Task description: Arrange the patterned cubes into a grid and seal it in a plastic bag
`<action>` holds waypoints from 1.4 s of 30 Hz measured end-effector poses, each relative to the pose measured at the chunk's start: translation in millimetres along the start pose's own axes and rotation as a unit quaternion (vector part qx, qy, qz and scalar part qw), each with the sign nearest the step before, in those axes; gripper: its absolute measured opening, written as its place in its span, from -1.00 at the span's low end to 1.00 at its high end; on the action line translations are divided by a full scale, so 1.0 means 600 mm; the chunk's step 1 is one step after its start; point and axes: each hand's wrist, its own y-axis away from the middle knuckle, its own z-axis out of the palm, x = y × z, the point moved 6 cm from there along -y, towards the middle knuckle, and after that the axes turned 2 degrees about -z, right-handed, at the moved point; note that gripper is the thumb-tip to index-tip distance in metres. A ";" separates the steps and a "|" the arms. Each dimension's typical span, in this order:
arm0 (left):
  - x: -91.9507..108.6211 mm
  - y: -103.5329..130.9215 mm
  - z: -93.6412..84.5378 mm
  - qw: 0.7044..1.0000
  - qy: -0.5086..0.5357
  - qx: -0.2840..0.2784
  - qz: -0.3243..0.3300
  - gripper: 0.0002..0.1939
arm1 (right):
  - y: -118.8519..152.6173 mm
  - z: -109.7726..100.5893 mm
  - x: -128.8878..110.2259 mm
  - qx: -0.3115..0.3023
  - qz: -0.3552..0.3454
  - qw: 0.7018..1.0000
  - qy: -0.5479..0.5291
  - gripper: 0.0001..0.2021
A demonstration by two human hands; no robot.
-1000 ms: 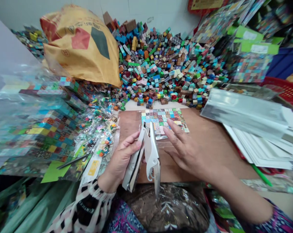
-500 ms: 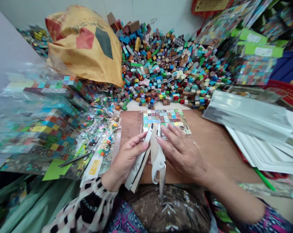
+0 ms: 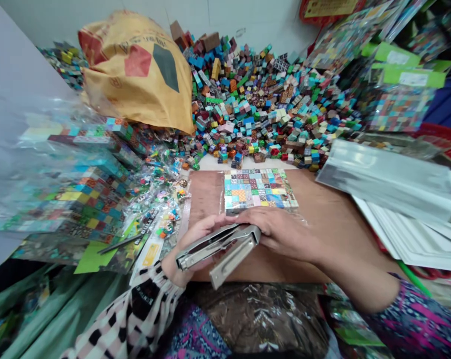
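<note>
A silvery metal stapler [image 3: 218,249] is held low over the brown board, tilted, its lower arm swung apart from its body. My left hand [image 3: 195,239] is wrapped round the body from the left and behind, its fingers partly hidden. At the stapler's right end, my right hand [image 3: 274,229] has its fingers closed around the hinged end. Just beyond both hands, a flat pack of small coloured cubes [image 3: 257,189] in clear film lies on the board.
Loose cubes [image 3: 248,109] are heaped at the back beside a yellow bag [image 3: 139,75]. Wrapped cube packs [image 3: 94,194] stand at left, near small bagged pieces [image 3: 165,199]. White sheets [image 3: 401,229] and clear sleeves [image 3: 382,174] lie at right on the brown board [image 3: 334,224].
The stapler has turned from nearly upright to a slanting, sideways pose and lies lower. My right hand has gone from spread fingers to closed around its end. The cube pack is less covered.
</note>
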 end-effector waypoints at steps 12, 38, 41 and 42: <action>-0.047 0.055 -0.073 0.993 0.074 0.029 0.088 -0.61 | 0.047 0.146 -0.011 0.069 0.295 0.796 -0.523 -0.65; -0.081 0.042 -0.108 0.992 0.008 0.124 0.034 -0.60 | 0.057 0.219 -0.002 -0.046 0.435 0.704 -0.560 -0.74; -0.082 0.041 -0.111 0.991 0.000 0.130 0.037 -0.58 | 0.055 0.218 -0.003 -0.038 0.434 0.692 -0.576 -0.77; -0.082 0.040 -0.112 0.991 -0.001 0.130 0.037 -0.59 | 0.054 0.218 -0.003 -0.033 0.434 0.691 -0.577 -0.77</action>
